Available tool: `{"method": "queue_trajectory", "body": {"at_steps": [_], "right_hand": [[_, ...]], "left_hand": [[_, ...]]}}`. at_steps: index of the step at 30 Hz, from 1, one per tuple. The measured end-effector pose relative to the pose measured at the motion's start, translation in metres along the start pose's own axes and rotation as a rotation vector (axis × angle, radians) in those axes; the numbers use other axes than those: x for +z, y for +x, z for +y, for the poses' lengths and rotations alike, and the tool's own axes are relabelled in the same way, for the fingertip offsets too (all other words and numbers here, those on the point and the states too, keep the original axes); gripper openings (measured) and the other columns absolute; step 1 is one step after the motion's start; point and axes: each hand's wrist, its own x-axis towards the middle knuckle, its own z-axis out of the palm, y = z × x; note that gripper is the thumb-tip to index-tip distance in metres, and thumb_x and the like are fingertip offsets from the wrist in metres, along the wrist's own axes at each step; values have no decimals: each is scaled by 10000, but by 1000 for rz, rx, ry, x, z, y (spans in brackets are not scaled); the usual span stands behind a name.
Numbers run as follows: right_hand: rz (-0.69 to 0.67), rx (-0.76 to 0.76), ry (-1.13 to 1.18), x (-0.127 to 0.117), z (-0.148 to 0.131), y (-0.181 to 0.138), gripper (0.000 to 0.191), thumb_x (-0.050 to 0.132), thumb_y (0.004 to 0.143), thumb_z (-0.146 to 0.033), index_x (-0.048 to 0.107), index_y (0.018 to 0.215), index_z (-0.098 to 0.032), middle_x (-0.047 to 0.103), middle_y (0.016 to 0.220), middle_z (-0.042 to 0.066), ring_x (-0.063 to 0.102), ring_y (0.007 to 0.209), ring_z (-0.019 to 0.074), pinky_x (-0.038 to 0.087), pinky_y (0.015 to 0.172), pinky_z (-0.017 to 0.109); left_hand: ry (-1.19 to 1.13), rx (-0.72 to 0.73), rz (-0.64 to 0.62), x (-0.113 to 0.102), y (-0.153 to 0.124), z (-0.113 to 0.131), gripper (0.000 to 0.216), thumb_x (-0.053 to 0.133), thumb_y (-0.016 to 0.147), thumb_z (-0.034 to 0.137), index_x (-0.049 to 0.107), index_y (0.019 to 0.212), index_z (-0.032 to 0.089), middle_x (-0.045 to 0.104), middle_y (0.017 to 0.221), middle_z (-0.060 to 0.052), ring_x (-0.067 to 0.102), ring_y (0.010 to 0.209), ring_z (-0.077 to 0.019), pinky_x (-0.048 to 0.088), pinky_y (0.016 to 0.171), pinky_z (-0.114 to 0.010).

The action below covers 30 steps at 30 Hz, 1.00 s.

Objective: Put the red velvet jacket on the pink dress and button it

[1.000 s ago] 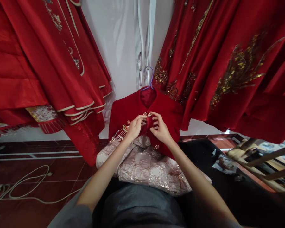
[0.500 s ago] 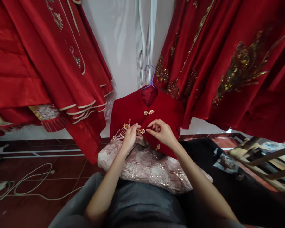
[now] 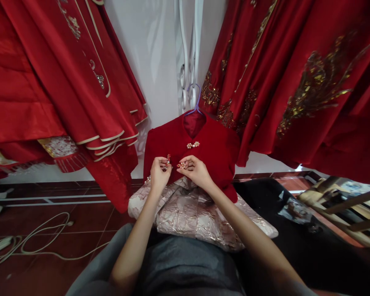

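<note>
A red velvet jacket point(image 3: 216, 144) hangs on a purple hanger point(image 3: 195, 100) in front of me, over a pale pink brocade skirt point(image 3: 191, 216). Its top pearl clasp point(image 3: 193, 144) is fastened. My left hand point(image 3: 159, 172) pinches the jacket's left front edge beside a beaded fan ornament point(image 3: 167, 160). My right hand point(image 3: 196, 170) pinches the second pearl clasp point(image 3: 181, 165) on the opening. Both hands' fingers are closed on the fabric and clasp, close together at mid-chest of the jacket.
Red embroidered gowns hang to the left point(image 3: 49, 82) and right point(image 3: 296, 82). A white wall panel point(image 3: 160, 61) stands behind. White cables point(image 3: 43, 238) lie on the dark red tiled floor. Wooden chair parts point(image 3: 342, 201) and black cloth point(image 3: 280, 213) are at right.
Both hands moved down from the top clasp, which now shows fastened, to the second clasp. They have drawn closer together on it.
</note>
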Motion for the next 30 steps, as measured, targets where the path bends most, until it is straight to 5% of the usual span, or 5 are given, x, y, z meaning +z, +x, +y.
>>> {"method": "queue_trajectory", "body": {"at_steps": [4,12,30], "right_hand": [[24,-27,-43,9,4,12,308,763,638,-268,649,909,-177,618,781,2,598,707,119,539,665,239],[106,-46,-109,26,18,25,197,686,701,-185,676,897,-173,630,857,27,629,714,115,575,702,248],[87,-65,-176,23,19,27,134,623,741,-175,662,870,-174,617,886,32,619,730,114,572,692,241]], "left_hand": [[-193,-68,-104,5,5,-12,210,639,719,159,566,915,161,647,810,-31,617,743,-132,497,719,-268],[-422,-184,-118,9,8,-19,239,681,662,164,633,895,140,695,820,-57,659,759,-142,524,735,-276],[-349,-185,-134,11,11,-16,280,718,679,238,616,925,152,696,899,-67,659,787,-139,540,724,-267]]}}
